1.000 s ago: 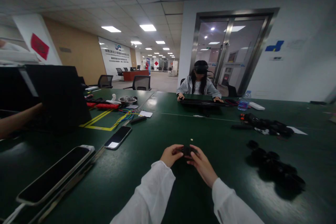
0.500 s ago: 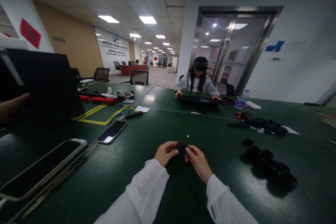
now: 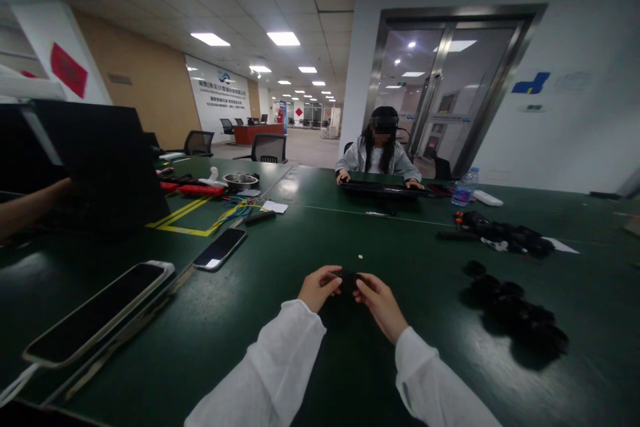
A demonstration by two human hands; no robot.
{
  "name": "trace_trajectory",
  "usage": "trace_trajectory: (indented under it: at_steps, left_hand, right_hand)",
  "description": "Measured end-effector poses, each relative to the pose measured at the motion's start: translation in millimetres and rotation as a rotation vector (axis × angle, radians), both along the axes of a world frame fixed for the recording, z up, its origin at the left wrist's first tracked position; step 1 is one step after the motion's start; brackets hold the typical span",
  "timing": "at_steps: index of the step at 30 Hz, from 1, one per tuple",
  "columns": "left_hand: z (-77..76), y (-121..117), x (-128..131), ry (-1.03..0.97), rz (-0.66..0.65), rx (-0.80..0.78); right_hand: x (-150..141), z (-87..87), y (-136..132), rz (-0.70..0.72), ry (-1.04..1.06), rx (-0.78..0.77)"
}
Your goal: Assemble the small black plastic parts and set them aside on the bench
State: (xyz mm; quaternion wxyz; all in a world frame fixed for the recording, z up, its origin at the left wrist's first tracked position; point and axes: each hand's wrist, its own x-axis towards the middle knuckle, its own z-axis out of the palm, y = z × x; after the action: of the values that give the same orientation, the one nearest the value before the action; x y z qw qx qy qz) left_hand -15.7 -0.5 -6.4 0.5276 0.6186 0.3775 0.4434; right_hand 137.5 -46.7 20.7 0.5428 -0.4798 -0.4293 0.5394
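A small black block-like part (image 3: 349, 282) is pinched between my two hands, just above the green table (image 3: 345, 367). My left hand (image 3: 319, 287) grips its left side with thumb and fingertips. On the other side, the thumb and fingers of my right hand (image 3: 379, 300) close on its right edge. The part is dark and small, so I cannot make out its exact kind. Beyond it on the tabletop lies a tiny pale piece (image 3: 361, 257).
To the right sits a pile of black parts (image 3: 520, 313), with more black parts (image 3: 505, 232) behind. Two phones (image 3: 220, 249) lie at left, near wires (image 3: 233, 210) and a metal bowl (image 3: 241, 180). A co-worker (image 3: 377, 153) sits opposite behind a black monitor (image 3: 383, 190). A water bottle (image 3: 465, 188) stands nearby.
The view has shifted slightly, so the scene sits a little further right. Both hands keep hold of the black part, which looks turned a little.
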Motion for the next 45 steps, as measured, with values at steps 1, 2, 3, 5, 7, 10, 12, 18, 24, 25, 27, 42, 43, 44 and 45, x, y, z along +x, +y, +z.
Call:
trace_trajectory:
  at_steps: [1,2,3,5,7,10,12,18,24,25,27,42,43,44,45]
  left_hand:
    - [0.7,0.2,0.2,0.016,0.006,0.008]
    - [1.2,0.4,0.4,0.033,0.009,0.012]
    - [1.7,0.5,0.5,0.046,0.009,0.013]
    - [2.0,0.4,0.5,0.056,-0.004,0.003]
    - [1.8,-0.4,0.2,0.047,-0.032,0.002]
    - [1.7,-2.3,-0.1,-0.003,-0.073,0.025]
    - [2.5,-3.6,-0.1,-0.029,-0.077,0.033]
    - [6.1,-4.8,0.5,0.03,-0.055,-0.017]
    - [7.6,-6.8,3.2,0.112,0.001,0.017]
    - [8.3,-7.7,3.5,0.131,0.019,0.033]
    - [10.4,-9.3,3.1,0.167,0.052,0.06]
    - [11.9,-14.1,0.6,0.094,0.121,0.355]
    - [11.7,-14.4,0.5,0.093,0.1,0.342]
    - [11.6,-14.6,0.2,0.105,0.087,0.331]
    - [11.4,-14.5,-0.2,0.127,0.081,0.321]
  right_hand:
    - [0.1,0.3,-0.3,0.007,-0.001,-0.003]
    - [0.3,0.3,-0.5,0.011,0.0,-0.006]
    - [0.5,0.0,-0.6,0.014,0.004,-0.008]
    - [1.1,-1.2,-0.3,0.017,0.025,-0.003]
    - [1.7,-2.8,0.4,0.02,0.06,0.008]
    - [2.3,-3.7,1.1,0.015,0.106,0.012]
    - [2.5,-2.7,0.7,0.017,0.118,0.003]
    - [2.5,1.2,-1.4,0.032,0.114,-0.01]
    - [3.5,-1.7,-0.4,0.046,0.103,0.015]
    - [3.9,-2.4,-0.3,0.058,0.088,0.021]
    - [4.9,-3.9,0.0,0.091,0.048,0.038]
    - [2.7,-1.0,-1.1,0.055,0.072,-0.006]
    - [2.4,-1.1,-0.7,0.054,0.089,-0.005]
    - [2.3,-1.7,-0.1,0.055,0.101,-0.005]
    - [2.4,-2.6,0.6,0.058,0.108,-0.005]
